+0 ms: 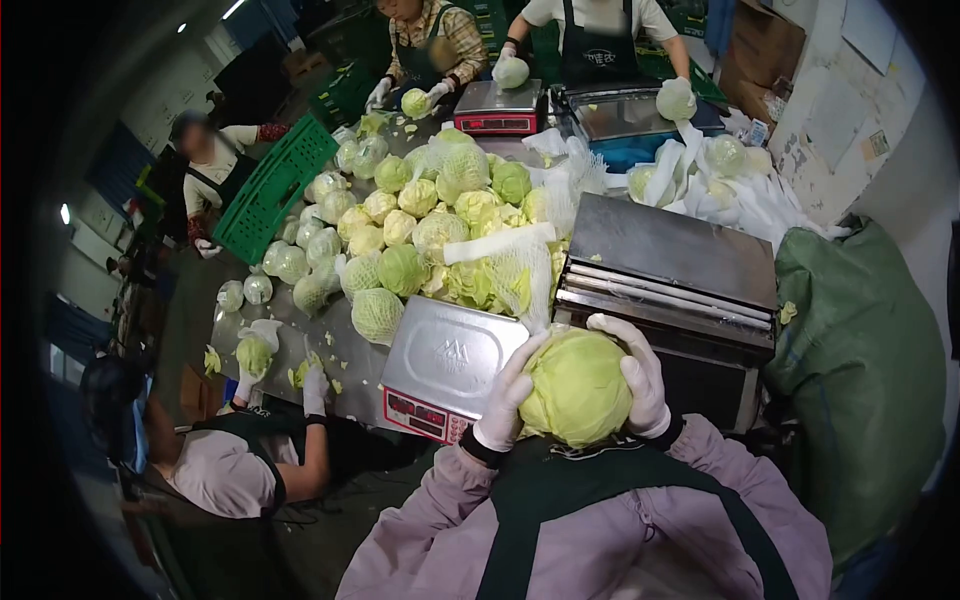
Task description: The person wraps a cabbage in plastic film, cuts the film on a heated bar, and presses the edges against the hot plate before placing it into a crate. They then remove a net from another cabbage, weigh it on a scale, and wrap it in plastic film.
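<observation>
A pale green cabbage (576, 388) is held up close to my chest between both hands. My left hand (507, 392), in a white glove, presses on its left side with curved fingers. On the right side, my right hand (637, 374), also gloved, wraps round it with fingers reaching the top. The cabbage has no net on it. Just left of my left hand is a silver scale (450, 350) with a red display panel. Behind the hands stands a metal wrapping machine (672, 250) with rollers.
Many cabbages (400, 268), some in foam nets, are heaped beyond the scale. A green sack (860, 370) stands at the right. Co-workers stand across the table and at the left, one tilting a green crate (275, 190). A second scale (498, 105) is at the back.
</observation>
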`<state>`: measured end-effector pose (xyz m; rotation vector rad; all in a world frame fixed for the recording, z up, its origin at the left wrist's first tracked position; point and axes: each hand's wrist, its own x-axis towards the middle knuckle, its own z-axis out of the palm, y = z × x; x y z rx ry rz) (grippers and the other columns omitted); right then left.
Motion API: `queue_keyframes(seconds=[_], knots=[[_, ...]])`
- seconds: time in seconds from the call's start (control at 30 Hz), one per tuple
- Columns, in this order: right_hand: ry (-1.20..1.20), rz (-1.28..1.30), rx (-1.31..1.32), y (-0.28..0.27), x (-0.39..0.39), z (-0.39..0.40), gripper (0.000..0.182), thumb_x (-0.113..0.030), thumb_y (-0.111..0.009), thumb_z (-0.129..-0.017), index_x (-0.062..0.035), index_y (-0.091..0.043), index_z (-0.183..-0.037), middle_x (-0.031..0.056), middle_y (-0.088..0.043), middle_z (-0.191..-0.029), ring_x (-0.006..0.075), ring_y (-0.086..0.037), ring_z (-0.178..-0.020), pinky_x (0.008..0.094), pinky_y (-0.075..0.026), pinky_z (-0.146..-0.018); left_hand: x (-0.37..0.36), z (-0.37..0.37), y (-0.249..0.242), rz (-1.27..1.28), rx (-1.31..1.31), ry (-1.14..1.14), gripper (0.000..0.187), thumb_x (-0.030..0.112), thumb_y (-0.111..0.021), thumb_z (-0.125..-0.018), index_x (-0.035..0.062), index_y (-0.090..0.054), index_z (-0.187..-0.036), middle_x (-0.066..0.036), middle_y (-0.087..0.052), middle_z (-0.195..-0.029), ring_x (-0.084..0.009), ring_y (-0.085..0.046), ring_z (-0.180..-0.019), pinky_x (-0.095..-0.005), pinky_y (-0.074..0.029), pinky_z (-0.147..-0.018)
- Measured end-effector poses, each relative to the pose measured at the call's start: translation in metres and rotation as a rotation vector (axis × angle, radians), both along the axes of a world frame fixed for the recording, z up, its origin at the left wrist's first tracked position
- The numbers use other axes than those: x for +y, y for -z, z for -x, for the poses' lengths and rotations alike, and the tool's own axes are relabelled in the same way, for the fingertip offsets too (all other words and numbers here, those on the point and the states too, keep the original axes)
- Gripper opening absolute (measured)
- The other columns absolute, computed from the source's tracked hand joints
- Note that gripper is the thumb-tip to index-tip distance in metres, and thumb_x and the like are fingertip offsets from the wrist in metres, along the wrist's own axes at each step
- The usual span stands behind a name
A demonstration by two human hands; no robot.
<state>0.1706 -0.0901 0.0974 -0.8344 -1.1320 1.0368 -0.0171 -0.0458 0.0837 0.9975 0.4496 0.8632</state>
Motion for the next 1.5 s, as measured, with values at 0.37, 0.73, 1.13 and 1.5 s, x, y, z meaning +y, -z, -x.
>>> queue_keyframes(seconds=[0.37,0.73,1.13,1.5], knots=[[-0.120,-0.200,-0.521,-0.003,-0.005,0.012,0.058,-0.038,-0.050,-0.094,0.0016,-0.041,-0.136,0.0193,-0.045,-0.134,0.0343,-0.041,-0.126,0.0404,-0.028,-0.108,0.039,0.049,-0.001,-0.076,0.135,0.237,0.094,0.062,-0.062,-0.078,-0.0039,-0.036,-0.140,-0.016,-0.046,-0.137,-0.0236,-0.045,-0.127,-0.0354,-0.033,-0.107],[-0.408,-0.184,-0.765,-0.036,0.005,-0.040,0.042,-0.018,-0.075,-0.077,-0.0098,-0.065,-0.117,0.0098,-0.060,-0.118,0.0258,-0.055,-0.108,0.0347,-0.042,-0.096,0.059,-0.004,0.052,0.299,0.123,0.644,0.038,0.029,-0.040,-0.099,0.0046,-0.051,-0.125,-0.009,-0.055,-0.126,-0.0163,-0.054,-0.113,-0.0309,-0.042,-0.098],[-0.662,-0.028,-0.860,-0.061,0.008,-0.068,0.033,-0.019,-0.075,-0.081,-0.0070,-0.062,-0.109,0.0064,-0.056,-0.108,0.0166,-0.055,-0.092,0.0285,-0.047,-0.082,0.066,-0.042,0.057,0.389,0.169,0.861,0.047,0.042,-0.035,-0.101,0.0045,-0.057,-0.119,-0.006,-0.062,-0.112,-0.0121,-0.060,-0.102,-0.0286,-0.046,-0.092],[-0.667,-0.218,-0.979,-0.079,0.014,-0.050,0.036,-0.022,-0.074,-0.081,-0.0100,-0.063,-0.113,0.0055,-0.055,-0.097,0.0172,-0.055,-0.088,0.0285,-0.047,-0.081,0.062,-0.042,0.058,0.359,0.112,0.783,0.051,0.047,-0.045,-0.097,0.0033,-0.060,-0.118,-0.008,-0.064,-0.116,-0.0140,-0.063,-0.101,-0.0285,-0.049,-0.091]])
